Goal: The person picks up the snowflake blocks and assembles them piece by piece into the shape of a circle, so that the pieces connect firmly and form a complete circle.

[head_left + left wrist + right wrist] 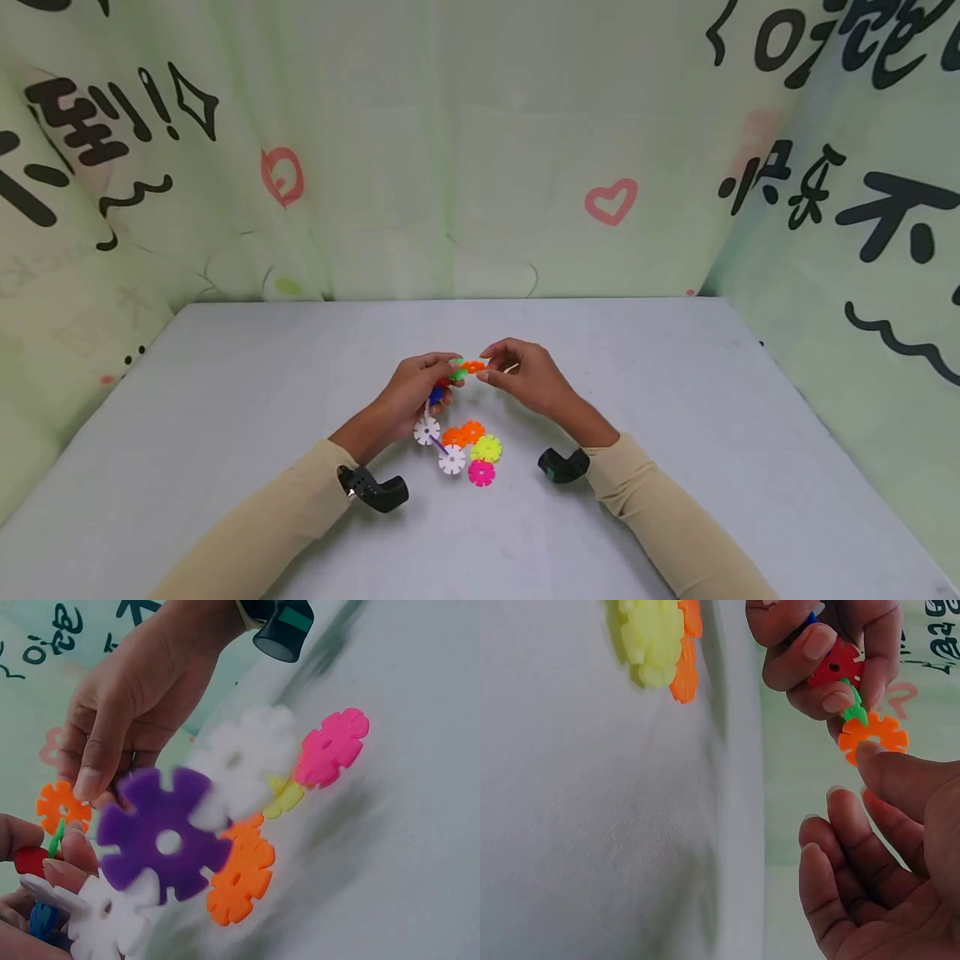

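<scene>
My left hand [420,387] holds a chain of flower-shaped interlocking plastic discs. Between its fingers show a red disc [836,664], a green disc [854,705] and a blue disc [43,921]. From its lower side hang a white disc [112,915], a purple disc [165,836] and another white disc [247,757]. An orange disc [474,367] meets the green one's edge; whether their slots are fully joined I cannot tell. My right hand [532,379] has its thumb on the orange disc, while in the right wrist view its other fingers are spread away from it.
On the white table [637,375], just below the hands, lie two loose orange discs [472,431], a yellow disc [487,448] and a pink disc [482,473]. Printed pale green curtains [450,167] stand behind the table and at both sides.
</scene>
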`<state>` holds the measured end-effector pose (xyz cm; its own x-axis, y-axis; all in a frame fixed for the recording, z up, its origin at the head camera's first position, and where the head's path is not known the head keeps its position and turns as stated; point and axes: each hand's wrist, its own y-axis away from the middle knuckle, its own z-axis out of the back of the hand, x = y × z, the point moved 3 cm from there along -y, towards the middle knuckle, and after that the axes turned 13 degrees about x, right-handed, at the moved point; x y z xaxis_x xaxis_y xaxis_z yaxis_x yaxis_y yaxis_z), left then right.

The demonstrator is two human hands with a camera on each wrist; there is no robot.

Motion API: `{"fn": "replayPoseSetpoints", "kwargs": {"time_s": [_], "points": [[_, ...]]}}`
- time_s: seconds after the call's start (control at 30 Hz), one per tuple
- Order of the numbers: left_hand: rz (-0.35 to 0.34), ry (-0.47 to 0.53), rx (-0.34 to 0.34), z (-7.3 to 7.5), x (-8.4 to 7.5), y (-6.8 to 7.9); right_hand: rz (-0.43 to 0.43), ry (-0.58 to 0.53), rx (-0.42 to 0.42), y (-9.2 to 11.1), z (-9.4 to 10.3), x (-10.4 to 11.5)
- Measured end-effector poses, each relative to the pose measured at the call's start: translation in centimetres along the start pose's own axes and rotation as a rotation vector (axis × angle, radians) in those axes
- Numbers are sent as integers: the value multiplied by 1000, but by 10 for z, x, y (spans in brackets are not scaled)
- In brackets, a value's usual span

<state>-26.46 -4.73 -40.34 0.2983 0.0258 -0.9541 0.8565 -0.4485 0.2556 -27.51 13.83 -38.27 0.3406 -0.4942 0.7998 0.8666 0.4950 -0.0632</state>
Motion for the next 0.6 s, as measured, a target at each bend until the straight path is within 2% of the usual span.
{"fn": "replayPoseSetpoints", "kwargs": {"time_s": [0.1, 0.2, 0.37, 0.47, 0.6], "points": [[-1, 29, -12, 5, 1, -1, -54, 37, 51, 0, 0, -3], [-12, 55, 1, 9, 2, -1, -53, 61, 149, 2, -1, -5], [-58, 113, 76, 10, 0, 0, 15, 96, 305, 10, -5, -2], [-96, 141, 126, 9, -2, 0, 10, 85, 351, 17, -6, -3], [-123, 163, 157, 10, -2, 0, -4, 46, 415, 24, -9, -8]]}}
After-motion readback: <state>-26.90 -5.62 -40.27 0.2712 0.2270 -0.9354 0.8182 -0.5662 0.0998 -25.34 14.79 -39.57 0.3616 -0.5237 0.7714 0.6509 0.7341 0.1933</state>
